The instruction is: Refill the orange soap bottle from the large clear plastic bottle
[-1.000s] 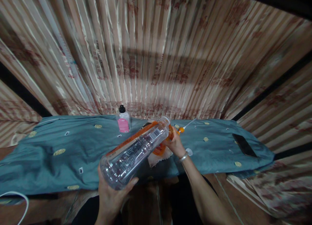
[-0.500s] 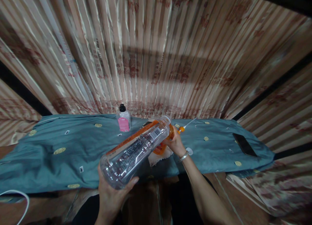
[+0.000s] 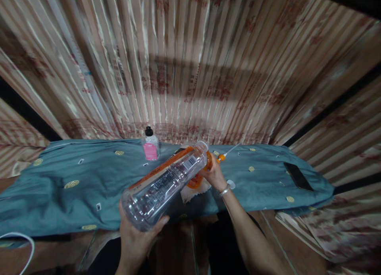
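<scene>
My left hand (image 3: 135,241) is wrapped round the base of a large clear plastic bottle (image 3: 162,187) with an orange and beige label. The bottle lies tilted, its uncapped mouth pointing up and to the right. Behind its neck, my right hand (image 3: 216,175) is closed on an orange bottle (image 3: 209,162), mostly hidden by the clear one. Whether the two mouths touch is hidden. Beneath them a pale cloth or tissue (image 3: 190,195) shows on the bed cover. An orange pump top (image 3: 222,157) with a pale tube lies beyond my right hand, and a white round cap (image 3: 231,184) sits near its wrist.
On the teal patterned cover (image 3: 98,172), a bottle with a pink label and black cap (image 3: 151,148) stands at the back left. A dark phone (image 3: 297,176) lies at the right. Pleated curtains (image 3: 184,88) hang behind, and a white cable (image 3: 31,247) loops at lower left.
</scene>
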The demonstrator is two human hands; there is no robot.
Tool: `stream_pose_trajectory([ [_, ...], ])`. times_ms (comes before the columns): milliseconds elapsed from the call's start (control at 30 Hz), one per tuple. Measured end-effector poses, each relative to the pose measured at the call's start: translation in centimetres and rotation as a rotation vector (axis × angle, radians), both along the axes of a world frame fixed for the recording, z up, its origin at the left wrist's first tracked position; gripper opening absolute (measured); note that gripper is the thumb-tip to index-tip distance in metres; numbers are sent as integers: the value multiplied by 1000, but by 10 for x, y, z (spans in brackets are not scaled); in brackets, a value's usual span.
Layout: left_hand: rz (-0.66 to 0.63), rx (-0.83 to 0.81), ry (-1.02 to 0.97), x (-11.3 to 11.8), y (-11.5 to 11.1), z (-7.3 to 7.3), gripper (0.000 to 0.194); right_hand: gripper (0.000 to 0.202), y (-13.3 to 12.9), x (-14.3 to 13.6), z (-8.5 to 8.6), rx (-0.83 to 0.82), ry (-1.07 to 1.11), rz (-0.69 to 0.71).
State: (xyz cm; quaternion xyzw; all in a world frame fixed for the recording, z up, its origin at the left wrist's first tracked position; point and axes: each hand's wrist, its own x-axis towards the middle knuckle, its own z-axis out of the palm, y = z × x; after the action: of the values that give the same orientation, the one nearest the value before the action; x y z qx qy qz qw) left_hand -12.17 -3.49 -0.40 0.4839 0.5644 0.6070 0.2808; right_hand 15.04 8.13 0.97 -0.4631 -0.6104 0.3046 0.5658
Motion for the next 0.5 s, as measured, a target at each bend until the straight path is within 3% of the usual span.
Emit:
stream_pose_trajectory([
  [333,-6,-44,-21,-2,-1,-5,108,62,-1,-1,2,-31,29,11],
  [500,-31,-20,-58,2,-1,0,106,64,-2,-1,3,-48,22,19],
])
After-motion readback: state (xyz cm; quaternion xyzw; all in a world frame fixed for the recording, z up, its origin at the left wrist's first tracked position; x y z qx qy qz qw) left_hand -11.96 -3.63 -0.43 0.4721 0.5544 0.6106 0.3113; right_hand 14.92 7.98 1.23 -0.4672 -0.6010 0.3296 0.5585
